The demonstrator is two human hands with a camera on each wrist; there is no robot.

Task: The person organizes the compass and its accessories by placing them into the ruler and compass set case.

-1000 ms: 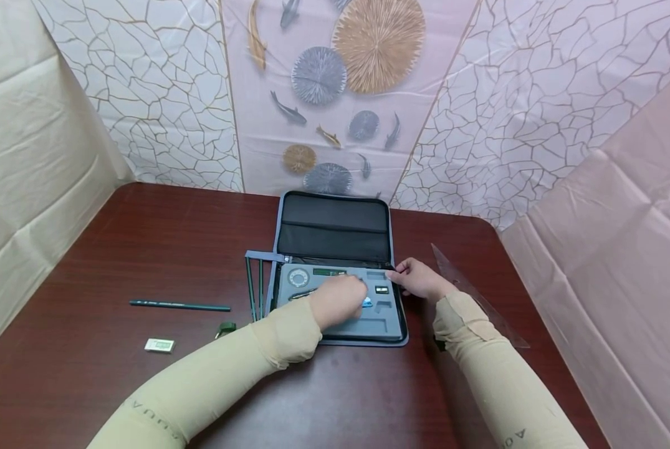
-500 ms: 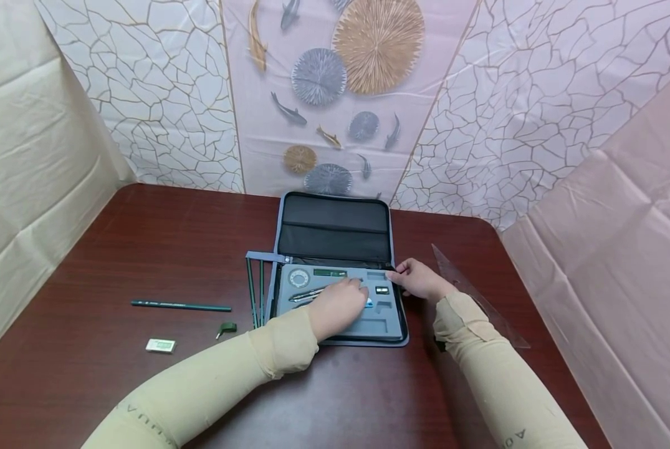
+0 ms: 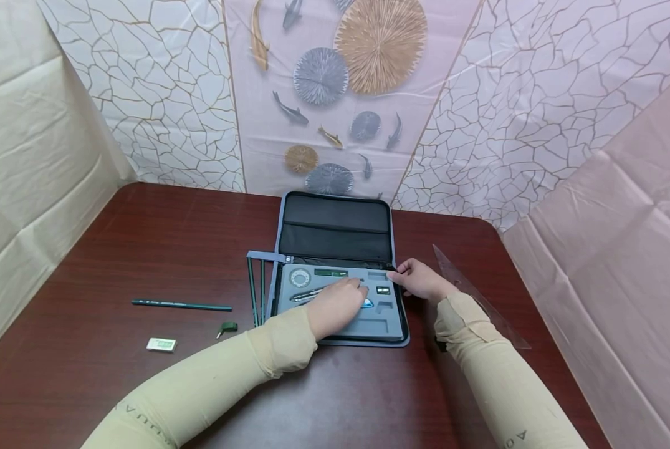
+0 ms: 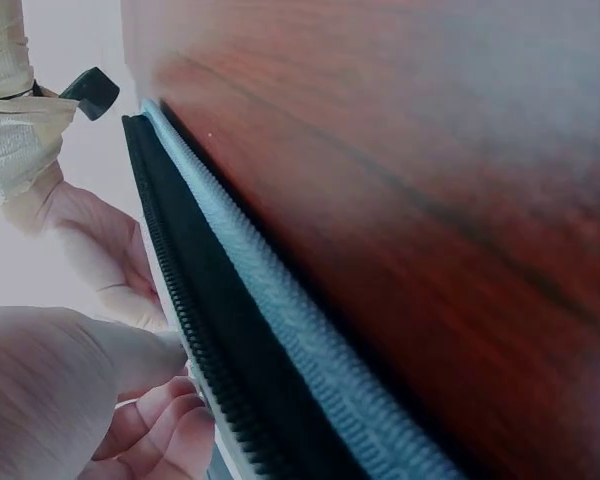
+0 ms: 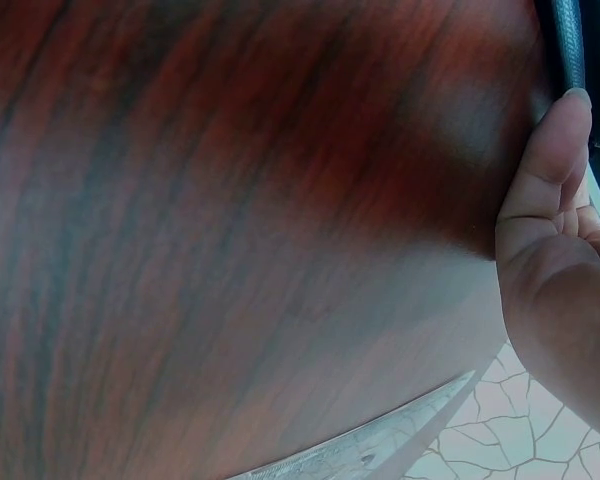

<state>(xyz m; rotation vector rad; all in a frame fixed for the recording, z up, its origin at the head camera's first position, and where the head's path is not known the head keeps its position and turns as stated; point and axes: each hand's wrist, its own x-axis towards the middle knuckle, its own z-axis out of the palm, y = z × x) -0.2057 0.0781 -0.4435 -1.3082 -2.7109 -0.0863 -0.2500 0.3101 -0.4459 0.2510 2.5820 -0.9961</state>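
A zip case (image 3: pixel 337 242) lies open on the table, its lid folded back and a grey moulded tray (image 3: pixel 395 321) in its base. My left hand (image 3: pixel 337 305) rests low over the tray's middle, fingers bent downward; what they touch is hidden. Close by its fingers shows a small blue-and-white piece (image 3: pixel 367 304). My right hand (image 3: pixel 421 279) grips the case's right edge, thumb on the tray. In the tray sit a metal compass (image 3: pixel 303 296), a clear round disc (image 3: pixel 299 278), a green lead box (image 3: pixel 330 272) and a small sharpener (image 3: pixel 382 290).
A green pencil (image 3: pixel 181 305), an eraser (image 3: pixel 161 345) and a small green piece with a metal tip (image 3: pixel 227 328) lie left on the table. Two pencils (image 3: pixel 252 292) stick out along the case's left flap. A clear set square (image 3: pixel 475 293) lies beyond my right forearm.
My left hand has lowered and flattened from a raised fist over the tray, shifting slightly left and uncovering more of the compass. My right hand stays at the case's edge.
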